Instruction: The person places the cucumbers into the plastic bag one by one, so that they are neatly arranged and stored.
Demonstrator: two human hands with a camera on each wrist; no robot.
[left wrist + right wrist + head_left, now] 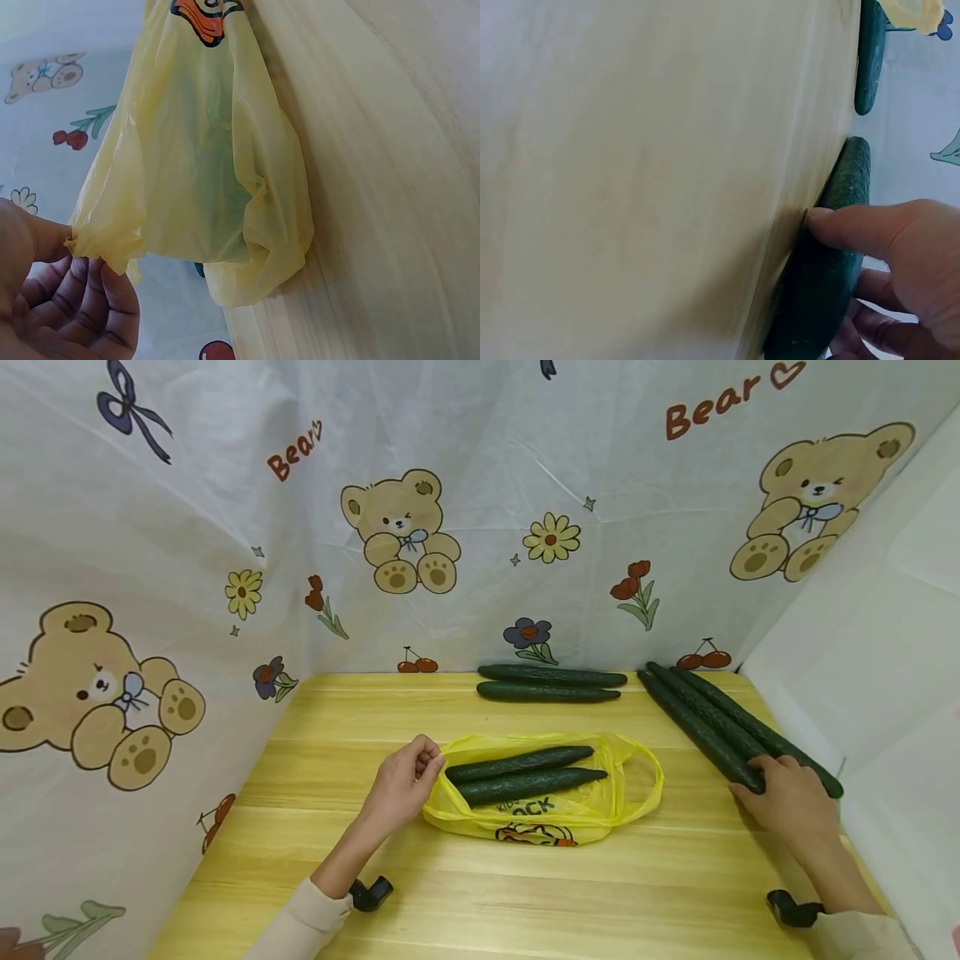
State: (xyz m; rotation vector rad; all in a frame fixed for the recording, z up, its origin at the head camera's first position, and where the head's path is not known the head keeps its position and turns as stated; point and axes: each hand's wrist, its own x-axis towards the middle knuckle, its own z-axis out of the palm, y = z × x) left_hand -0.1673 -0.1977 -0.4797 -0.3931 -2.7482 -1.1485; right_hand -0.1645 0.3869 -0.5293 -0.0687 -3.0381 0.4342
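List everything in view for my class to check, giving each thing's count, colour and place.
Thin plastic bag: 1, yellow with a printed front, lying open mid-table.
Long slender cucumbers: 7, dark green; two in the bag, two along the back edge, three at the right.
Wood-grain table: 1, light yellow-brown, beneath them.
Printed cloth: 1, white with tan bears, behind and left.
Plain surface: 1, white, right side.
Small angular devices: 2, black, by the wrists.
Long sleeves: 2, beige, on the forearms.
Hands: 2, bare; left pinching the bag's rim, right gripping a right-side cucumber.
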